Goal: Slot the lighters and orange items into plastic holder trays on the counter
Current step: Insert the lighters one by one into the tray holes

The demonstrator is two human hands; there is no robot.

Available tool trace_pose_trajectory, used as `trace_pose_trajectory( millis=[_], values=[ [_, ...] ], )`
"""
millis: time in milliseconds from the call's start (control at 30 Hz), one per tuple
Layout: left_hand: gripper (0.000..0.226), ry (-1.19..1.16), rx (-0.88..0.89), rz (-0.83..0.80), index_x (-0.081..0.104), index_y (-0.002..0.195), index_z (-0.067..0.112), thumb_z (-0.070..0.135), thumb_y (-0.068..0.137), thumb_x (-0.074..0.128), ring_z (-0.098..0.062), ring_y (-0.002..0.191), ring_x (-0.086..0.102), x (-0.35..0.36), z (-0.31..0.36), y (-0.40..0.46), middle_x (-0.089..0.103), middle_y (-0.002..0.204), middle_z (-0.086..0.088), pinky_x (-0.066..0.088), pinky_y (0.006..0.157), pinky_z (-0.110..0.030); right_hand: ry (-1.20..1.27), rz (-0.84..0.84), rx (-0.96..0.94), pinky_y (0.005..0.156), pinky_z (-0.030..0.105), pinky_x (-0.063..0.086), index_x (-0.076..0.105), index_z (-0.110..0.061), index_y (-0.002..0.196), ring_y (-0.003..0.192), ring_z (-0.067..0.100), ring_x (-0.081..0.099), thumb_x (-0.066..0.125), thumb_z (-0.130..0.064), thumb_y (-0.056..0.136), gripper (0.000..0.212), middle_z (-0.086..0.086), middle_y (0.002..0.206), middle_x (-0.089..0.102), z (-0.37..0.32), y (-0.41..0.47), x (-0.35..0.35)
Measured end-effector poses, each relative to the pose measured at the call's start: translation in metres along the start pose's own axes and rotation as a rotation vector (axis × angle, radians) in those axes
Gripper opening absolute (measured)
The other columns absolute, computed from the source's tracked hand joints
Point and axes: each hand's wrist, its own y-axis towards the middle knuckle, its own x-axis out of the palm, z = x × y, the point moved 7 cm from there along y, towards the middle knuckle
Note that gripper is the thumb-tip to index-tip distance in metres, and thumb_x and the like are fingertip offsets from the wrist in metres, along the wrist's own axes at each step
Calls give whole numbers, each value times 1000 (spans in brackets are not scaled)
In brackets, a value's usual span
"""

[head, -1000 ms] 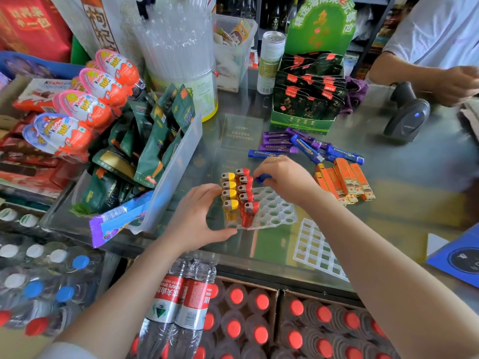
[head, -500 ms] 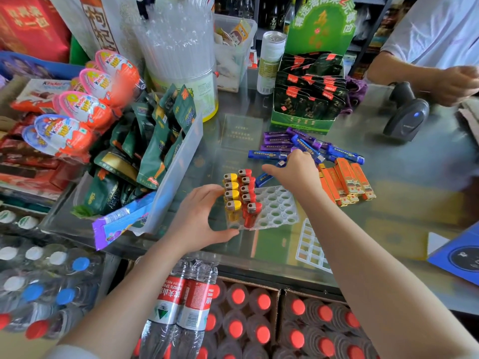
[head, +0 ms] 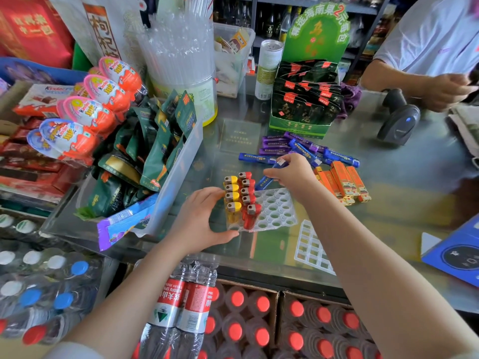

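On glass surface [head: 388, 203], left hand [head: 202, 221] grips tray [head: 277, 211] edge w/ thumb & fingers, prob. to steady it. Right hand [head: 293, 174] pinches blue lighter [head: 269, 177] just behind tray, angled for next hole. Orange items [head: 344, 182] lie nearby, right.

On the worktop [head: 404, 203] the holder tray [head: 278, 211] sits near the middle, with two rows of lighters [head: 239, 198] standing in its left part. A loose pile of lighters [head: 305, 150] lies beyond it, boxed items [head: 344, 183] to its right, and a second tray [head: 312, 248] at its near right. A scanner [head: 398, 120] stands at the far right, a bin of packets [head: 155, 156] to the left.
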Motion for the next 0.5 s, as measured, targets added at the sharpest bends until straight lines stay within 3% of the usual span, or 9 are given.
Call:
trace_pose_trajectory(
  millis=[33, 100, 200, 333, 500],
  values=[
    [75, -5, -3, -1, 46, 127, 18, 46, 64, 75, -15, 120, 36, 0, 0, 0, 45, 129, 3, 26, 100, -28, 88, 21, -40, 68, 34, 51, 57, -12, 90, 68, 17, 54, 73, -18, 74, 23, 4, 79, 59, 0, -5, -2],
    [75, -15, -9, 2, 46, 127, 18, 47, 63, 74, -14, 119, 36, 0, 0, 0, 46, 129, 4, 25, 99, -26, 204, 74, -146, 59, 19, 51, 55, -22, 89, 62, 6, 57, 73, -20, 74, 24, -6, 75, 59, -2, -18, -10],
    [74, -12, -5, 16, 48, 126, 18, 46, 62, 75, -12, 118, 37, -1, 0, -1, 47, 128, 4, 23, 96, -22, 71, 110, -260, 43, 5, 38, 52, -23, 90, 55, 2, 53, 72, -21, 76, 25, -11, 72, 56, -4, -34, -19],
    [73, -10, -1, 13, 50, 123, 18, 50, 61, 72, -15, 116, 40, -2, 2, 0, 49, 125, 4, 25, 94, -22, -138, -14, -350, 44, 11, 41, 49, -23, 89, 60, 8, 54, 67, -17, 80, 21, -10, 76, 56, -10, -46, -12],
    [78, 5, -12, 13, 49, 123, 19, 63, 59, 57, -13, 117, 40, -2, 3, -1, 49, 126, 4, 25, 95, -23, -189, -57, -392, 57, 23, 48, 50, -19, 90, 67, 15, 58, 66, -12, 81, 19, 2, 87, 62, -19, -52, -3]
  ],
)
